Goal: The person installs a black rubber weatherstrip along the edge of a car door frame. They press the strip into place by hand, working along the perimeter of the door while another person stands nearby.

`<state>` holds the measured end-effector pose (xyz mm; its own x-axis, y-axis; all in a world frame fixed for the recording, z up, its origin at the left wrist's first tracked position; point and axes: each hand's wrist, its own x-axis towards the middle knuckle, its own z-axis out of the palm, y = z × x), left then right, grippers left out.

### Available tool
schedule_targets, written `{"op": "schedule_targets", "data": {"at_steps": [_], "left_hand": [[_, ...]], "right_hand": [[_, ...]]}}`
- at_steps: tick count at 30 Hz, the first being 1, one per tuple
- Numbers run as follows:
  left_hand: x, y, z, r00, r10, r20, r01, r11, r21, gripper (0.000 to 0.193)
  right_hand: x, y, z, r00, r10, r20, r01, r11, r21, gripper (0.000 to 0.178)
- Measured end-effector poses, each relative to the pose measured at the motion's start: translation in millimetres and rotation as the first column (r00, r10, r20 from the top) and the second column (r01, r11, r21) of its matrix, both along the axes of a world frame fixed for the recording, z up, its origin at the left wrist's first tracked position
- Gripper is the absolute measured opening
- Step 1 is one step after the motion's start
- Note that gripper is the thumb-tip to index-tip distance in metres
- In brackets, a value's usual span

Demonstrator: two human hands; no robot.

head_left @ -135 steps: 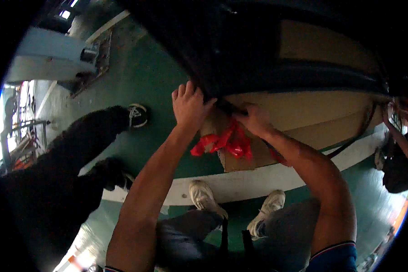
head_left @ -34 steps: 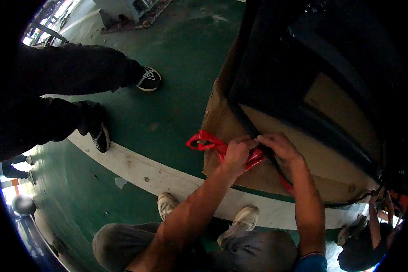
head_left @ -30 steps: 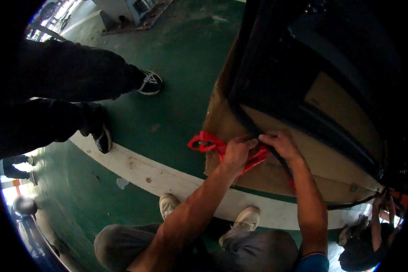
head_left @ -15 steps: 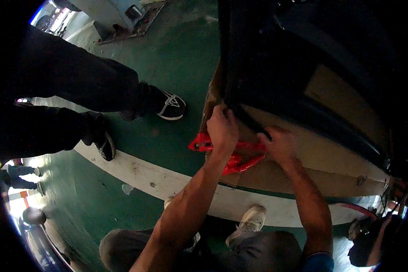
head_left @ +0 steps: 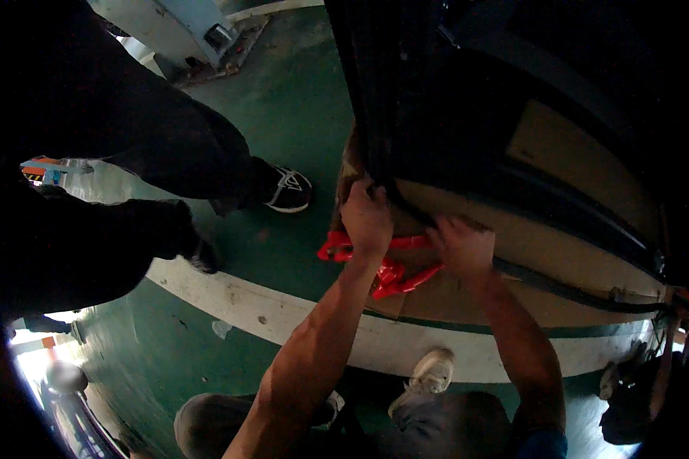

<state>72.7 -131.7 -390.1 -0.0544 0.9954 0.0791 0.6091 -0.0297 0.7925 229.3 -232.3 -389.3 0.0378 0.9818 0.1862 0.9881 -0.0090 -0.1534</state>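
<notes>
A black, flexible strip (head_left: 411, 212), which looks like rubber, runs between my two hands along the lower edge of a large dark panel (head_left: 467, 145). My left hand (head_left: 366, 220) has its fingers curled round the strip at the panel's near left corner. My right hand (head_left: 465, 243) pinches the strip a little to the right; its fingertips are partly hidden. Past that hand the strip curves over the brown cardboard (head_left: 467, 298) to the far right. A glossy red plastic tool (head_left: 389, 277) with arm-like parts lies on the cardboard beneath my wrists.
At left stands a person in dark trousers (head_left: 184, 141) and a black shoe (head_left: 288, 189). Behind is a pale post base (head_left: 195, 38). A white line (head_left: 245, 302) curves across the green floor (head_left: 298, 115). Another person's arm (head_left: 661, 382) shows at far right.
The strip now stretches right across the cardboard beyond my right hand, where bare cardboard showed before. Both hands have shifted slightly left. The standing person's rear leg has moved.
</notes>
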Motion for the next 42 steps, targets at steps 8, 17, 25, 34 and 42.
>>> {"op": "schedule_targets", "data": {"at_steps": [8, 17, 25, 34, 42], "left_hand": [[8.3, 3.6, 6.2, 0.996, 0.051, 0.076, -0.040, 0.990, -0.137, 0.030], [0.8, 15.5, -14.8, 0.999, 0.022, 0.026, -0.020, 0.996, -0.087, 0.025], [4.5, 18.6, -14.1, 0.999, 0.037, -0.020, -0.039, 0.997, -0.066, 0.020], [6.1, 21.7, -18.2, 0.998, 0.059, 0.001, -0.059, 0.991, -0.123, 0.017], [5.5, 21.6, -21.9, 0.986, 0.082, 0.146, -0.052, 0.979, -0.199, 0.020]], "right_hand": [[0.2, -3.5, -8.7, 0.995, 0.095, 0.015, -0.096, 0.988, 0.124, 0.013], [-2.4, 2.4, -7.1, 0.998, 0.006, 0.065, -0.009, 0.999, 0.040, 0.015], [12.3, 17.7, -9.0, 0.995, -0.083, -0.048, 0.085, 0.995, 0.060, 0.021], [14.0, 30.4, -5.8, 0.969, -0.245, -0.024, 0.245, 0.969, -0.003, 0.026], [5.2, 32.4, 6.8, 0.937, -0.348, -0.019, 0.346, 0.935, -0.074, 0.030]]}}
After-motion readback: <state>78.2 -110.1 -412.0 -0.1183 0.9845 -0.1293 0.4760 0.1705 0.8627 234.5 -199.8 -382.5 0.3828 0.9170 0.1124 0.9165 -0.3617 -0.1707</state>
